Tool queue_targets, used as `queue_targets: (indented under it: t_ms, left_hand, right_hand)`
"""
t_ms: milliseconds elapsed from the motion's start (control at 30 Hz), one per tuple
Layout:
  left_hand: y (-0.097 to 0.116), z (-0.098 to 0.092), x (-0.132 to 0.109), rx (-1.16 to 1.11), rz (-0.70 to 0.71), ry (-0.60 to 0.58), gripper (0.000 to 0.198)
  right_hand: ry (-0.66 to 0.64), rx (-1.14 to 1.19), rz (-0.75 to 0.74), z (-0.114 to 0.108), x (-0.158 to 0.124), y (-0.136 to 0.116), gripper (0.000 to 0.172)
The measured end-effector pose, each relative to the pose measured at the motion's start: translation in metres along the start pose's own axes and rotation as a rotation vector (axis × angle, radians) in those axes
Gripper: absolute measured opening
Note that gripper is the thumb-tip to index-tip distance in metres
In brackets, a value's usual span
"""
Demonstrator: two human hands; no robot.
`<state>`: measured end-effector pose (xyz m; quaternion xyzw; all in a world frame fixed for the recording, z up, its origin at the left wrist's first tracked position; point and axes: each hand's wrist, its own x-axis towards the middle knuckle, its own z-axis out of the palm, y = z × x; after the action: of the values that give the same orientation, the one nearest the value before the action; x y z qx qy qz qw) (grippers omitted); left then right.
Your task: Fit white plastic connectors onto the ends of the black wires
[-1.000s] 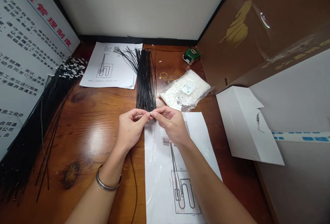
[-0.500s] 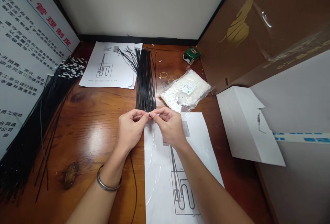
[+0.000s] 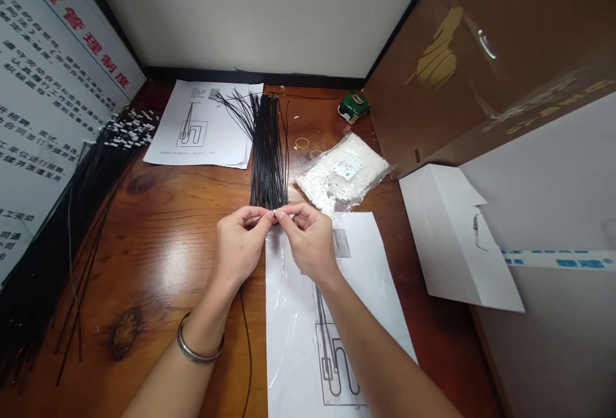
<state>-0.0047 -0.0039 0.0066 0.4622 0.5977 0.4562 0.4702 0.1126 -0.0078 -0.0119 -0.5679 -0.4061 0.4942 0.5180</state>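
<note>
My left hand [image 3: 242, 243] and my right hand [image 3: 309, 241] meet fingertip to fingertip at the near end of a bundle of black wires [image 3: 269, 155]. The left thumb and forefinger pinch a thin black wire [image 3: 247, 334], which trails down from under that hand toward the bottom edge. My right thumb and forefinger are pressed together on something tiny at the same spot, mostly hidden by the fingertips. Beyond the right hand lies a clear bag of small white parts [image 3: 351, 164]. A printed drawing in a plastic sleeve [image 3: 375, 277] is under the right forearm.
Another printed drawing [image 3: 216, 135] lies at the back left. A large bundle of black wires with white ends [image 3: 48, 251] fills the left side. A green tape measure [image 3: 353, 107], rubber bands [image 3: 302, 143], a brown box [image 3: 433, 122] and a folded white card [image 3: 447, 238] are also there.
The whole view has shifted slightly. Both hands remain pinched together at the same place, with hardly any movement against the table.
</note>
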Motion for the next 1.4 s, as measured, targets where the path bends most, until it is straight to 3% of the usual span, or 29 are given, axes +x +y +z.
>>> queue_targets:
  t_ms: [700, 1100, 1400]
  left_hand:
    - [-0.01, 0.003, -0.002, 0.042, 0.043, 0.018, 0.013]
    - [-0.003, 0.001, 0.001, -0.047, 0.041, -0.045, 0.012]
    - [-0.004, 0.0, 0.0, -0.054, 0.046, -0.04, 0.008]
  right_hand:
    - [0.065, -0.171, -0.047, 0.005, -0.006, -0.004, 0.013]
    - [-0.03, 0.078, -0.012, -0.003, 0.002, -0.005, 0.018]
    - [-0.035, 0.075, 0.021, -0.006, 0.003, -0.005, 0.019]
